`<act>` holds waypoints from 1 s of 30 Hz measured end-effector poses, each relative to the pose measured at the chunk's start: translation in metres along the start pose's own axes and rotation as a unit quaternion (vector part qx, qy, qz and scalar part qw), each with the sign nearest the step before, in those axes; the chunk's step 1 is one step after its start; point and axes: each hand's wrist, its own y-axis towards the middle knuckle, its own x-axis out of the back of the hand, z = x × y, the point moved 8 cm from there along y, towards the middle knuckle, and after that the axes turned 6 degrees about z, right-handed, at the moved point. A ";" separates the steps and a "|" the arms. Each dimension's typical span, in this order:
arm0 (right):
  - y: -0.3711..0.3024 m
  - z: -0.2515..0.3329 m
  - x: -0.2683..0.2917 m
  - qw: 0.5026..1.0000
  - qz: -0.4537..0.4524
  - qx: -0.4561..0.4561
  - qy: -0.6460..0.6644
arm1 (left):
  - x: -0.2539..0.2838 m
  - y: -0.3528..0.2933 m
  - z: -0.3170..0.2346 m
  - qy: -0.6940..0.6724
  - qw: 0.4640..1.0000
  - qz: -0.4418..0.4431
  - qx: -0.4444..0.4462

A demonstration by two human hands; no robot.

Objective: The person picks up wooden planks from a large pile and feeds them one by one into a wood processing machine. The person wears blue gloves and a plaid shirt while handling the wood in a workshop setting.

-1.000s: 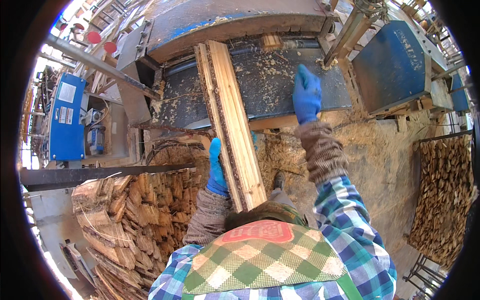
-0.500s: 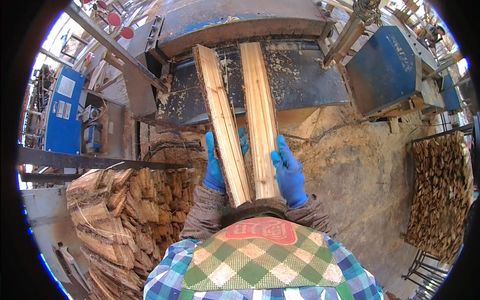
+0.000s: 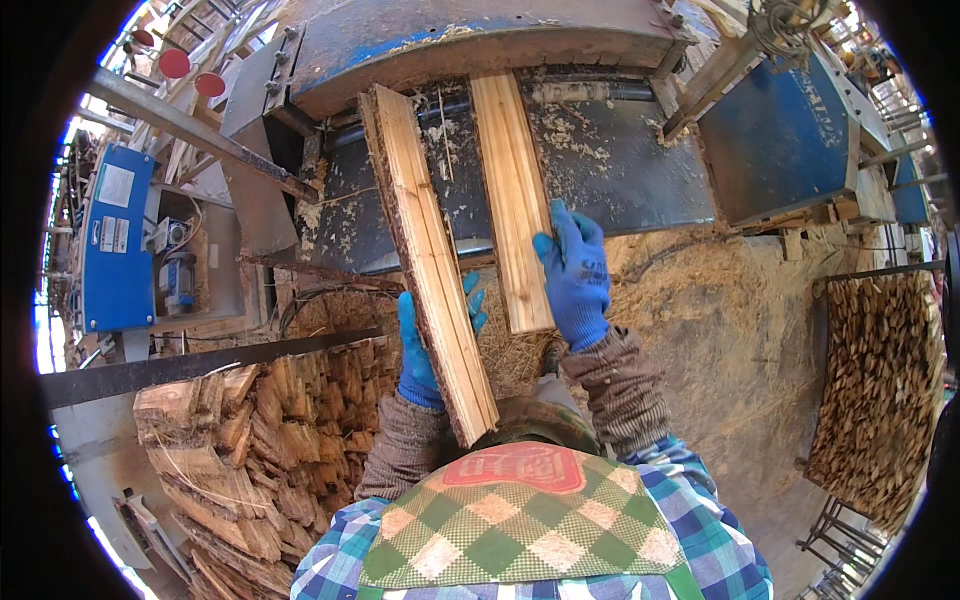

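Two long pale boards with rough bark edges point away from me toward a dark metal machine bed [image 3: 630, 180] strewn with shavings. My left hand [image 3: 418, 365], in a blue glove, is wrapped under the left board [image 3: 432, 262], thumb on one side and fingertips on the other. That board tilts, its near end close to my chest and its far end over the bed. My right hand [image 3: 578, 285], gloved too, grips the right edge of the right board [image 3: 512, 200] near its near end. The far end of this board reaches the machine's front housing [image 3: 480, 70].
At lower left stands a big stack of rough slabs [image 3: 270, 450], beside a dark metal rail [image 3: 210, 362]. Another wood stack [image 3: 875, 390] is at the right. A blue machine cabinet [image 3: 775, 140] flanks the bed; a blue control panel [image 3: 120, 240] stands left. Sawdust covers the floor.
The right board has moved forward, its far end now at the housing, with my right hand moving along. The left board's near end has come closer to me.
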 end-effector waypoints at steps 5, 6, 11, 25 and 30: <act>0.067 -0.037 -0.014 0.994 -0.083 -0.068 0.032 | -0.002 0.001 0.003 0.013 0.999 -0.039 -0.001; 0.076 -0.047 -0.016 0.985 -0.109 -0.104 0.079 | 0.002 -0.001 0.005 -0.008 1.000 -0.029 0.000; 0.083 -0.046 -0.015 0.981 -0.132 -0.124 0.071 | 0.004 0.001 0.004 -0.043 0.999 0.010 -0.013; -0.045 0.020 -0.025 0.842 0.279 -0.117 0.447 | -0.019 -0.004 -0.012 0.324 0.924 -0.206 0.001; -0.166 0.018 0.003 0.917 0.220 -0.210 0.258 | -0.055 -0.009 0.001 0.310 0.936 -0.149 -0.074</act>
